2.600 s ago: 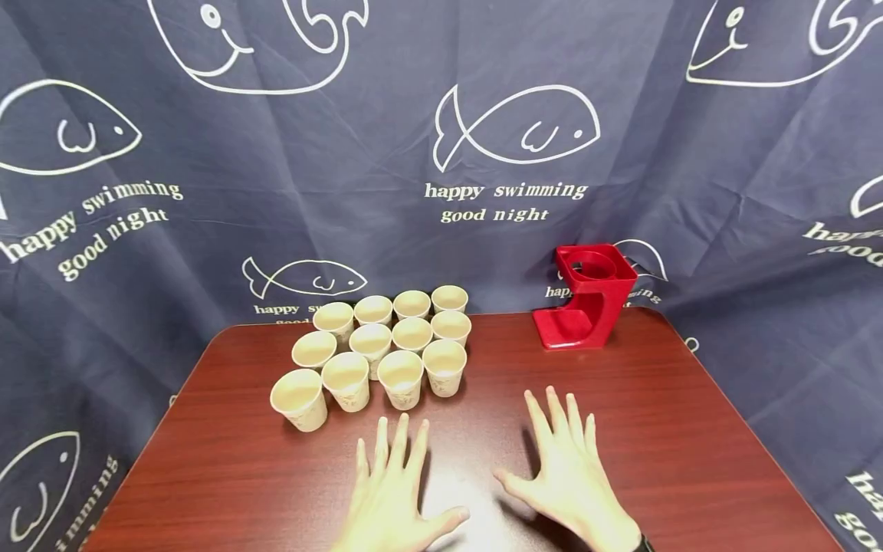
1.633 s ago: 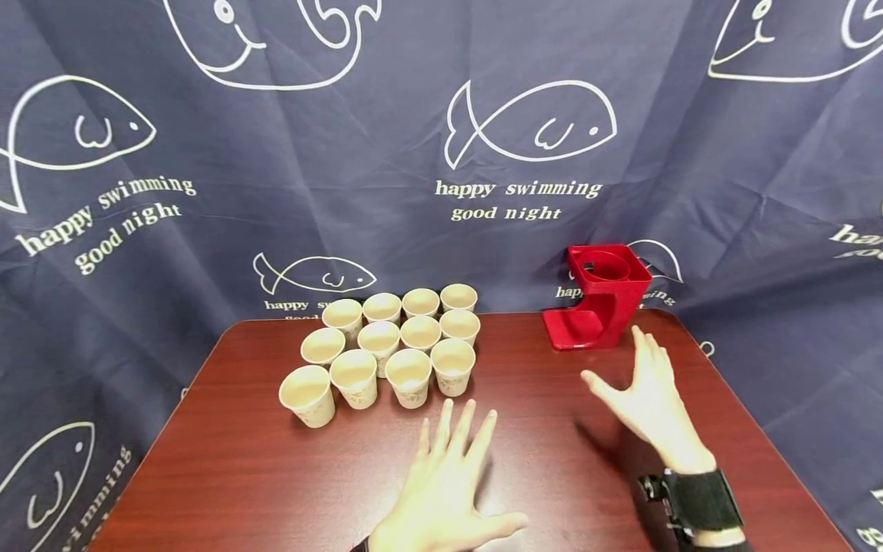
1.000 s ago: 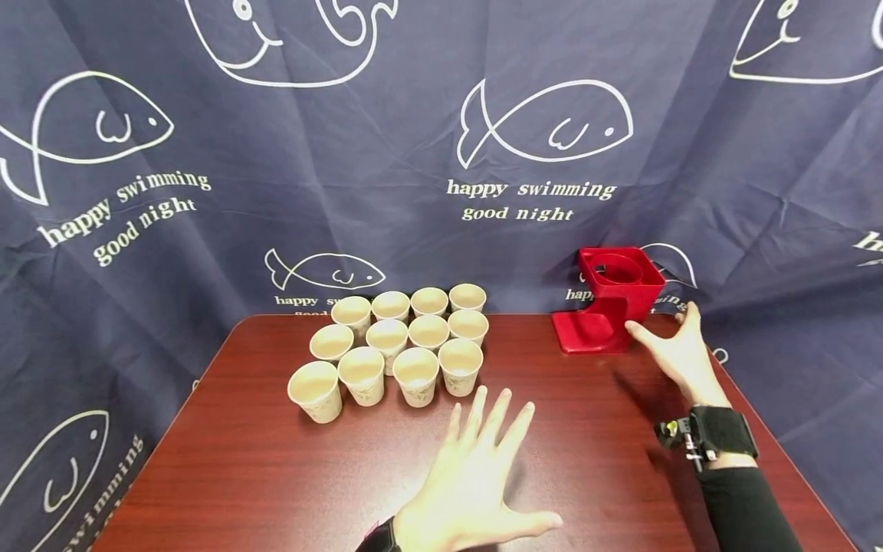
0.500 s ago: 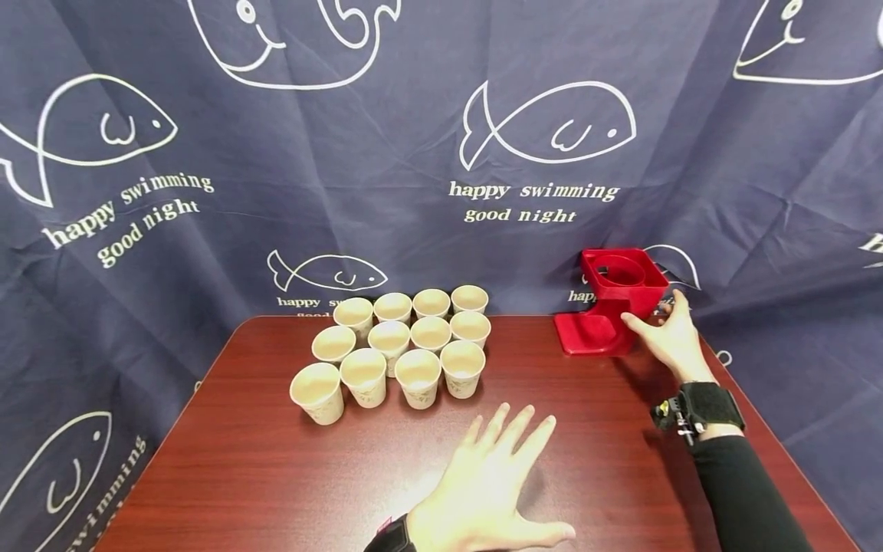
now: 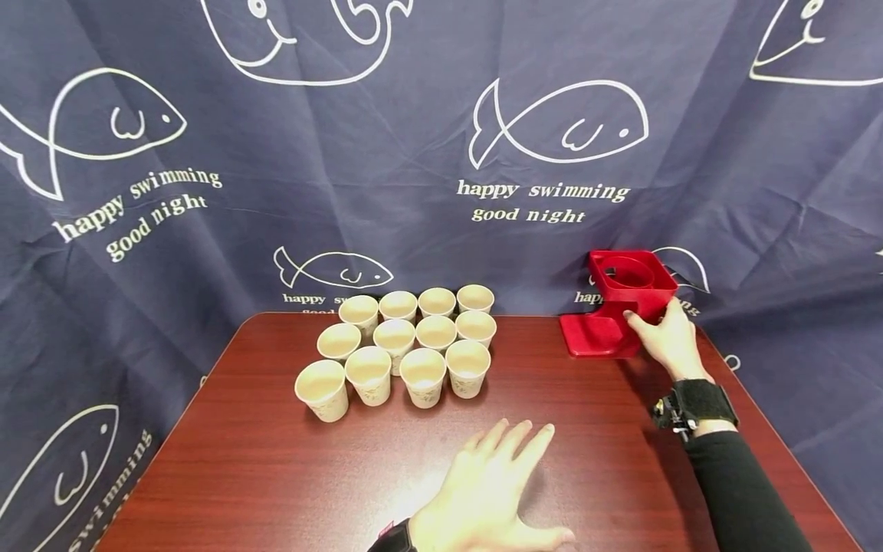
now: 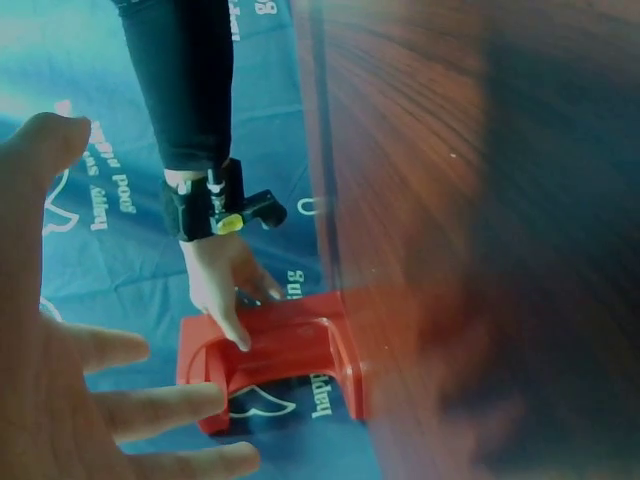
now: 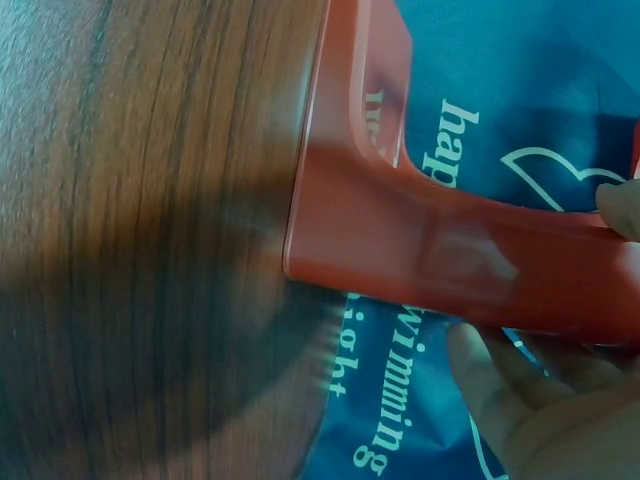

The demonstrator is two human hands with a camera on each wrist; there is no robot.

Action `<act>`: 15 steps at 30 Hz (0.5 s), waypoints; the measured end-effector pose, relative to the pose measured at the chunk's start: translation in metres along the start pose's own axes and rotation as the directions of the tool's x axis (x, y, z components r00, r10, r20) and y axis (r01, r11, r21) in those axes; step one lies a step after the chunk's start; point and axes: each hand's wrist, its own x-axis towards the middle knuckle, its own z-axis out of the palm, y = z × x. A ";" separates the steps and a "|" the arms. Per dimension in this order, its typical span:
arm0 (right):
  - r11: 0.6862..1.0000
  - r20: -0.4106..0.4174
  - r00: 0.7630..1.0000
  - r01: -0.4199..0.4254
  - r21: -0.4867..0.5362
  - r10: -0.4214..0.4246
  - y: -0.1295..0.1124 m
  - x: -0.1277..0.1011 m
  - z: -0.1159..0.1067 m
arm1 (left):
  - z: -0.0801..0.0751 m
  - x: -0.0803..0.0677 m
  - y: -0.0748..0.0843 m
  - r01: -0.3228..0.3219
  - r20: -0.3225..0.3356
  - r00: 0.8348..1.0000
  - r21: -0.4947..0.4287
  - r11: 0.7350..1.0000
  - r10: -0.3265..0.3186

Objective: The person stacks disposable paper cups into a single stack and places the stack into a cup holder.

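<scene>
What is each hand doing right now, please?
Left hand: open, fingers spread, holding nothing.
Right hand: gripping the red holder by its upright.

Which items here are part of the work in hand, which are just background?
In hand:
- red plastic cup holder stand, gripped by the right hand
- twelve paper cups

Background:
- navy fish-print cloth
- dark red wooden table
- left hand, flat on table

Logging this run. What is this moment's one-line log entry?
right hand: grips red holder | left hand: flat on table | paper cups: untouched
</scene>
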 end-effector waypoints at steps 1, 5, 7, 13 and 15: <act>1.000 -0.002 1.000 0.002 -0.006 -0.002 0.001 0.000 0.000 | 0.001 -0.001 0.000 0.010 0.013 1.000 -0.010 1.000 -0.010; 0.999 -0.007 1.000 0.010 -0.037 -0.010 0.001 0.000 -0.001 | 0.001 -0.003 -0.003 0.038 0.048 0.998 -0.033 0.999 -0.036; 0.999 -0.008 1.000 0.010 -0.052 -0.010 0.000 0.000 -0.002 | 0.001 -0.004 -0.004 0.043 0.047 0.998 -0.040 0.998 -0.041; 0.998 -0.002 1.000 0.004 -0.068 -0.004 -0.002 -0.005 -0.005 | 0.001 -0.009 -0.008 0.071 0.038 0.997 -0.055 0.996 -0.069; 0.998 0.002 1.000 0.012 -0.069 -0.012 -0.002 -0.006 -0.005 | 0.001 -0.010 -0.009 0.081 0.040 0.996 -0.058 0.995 -0.079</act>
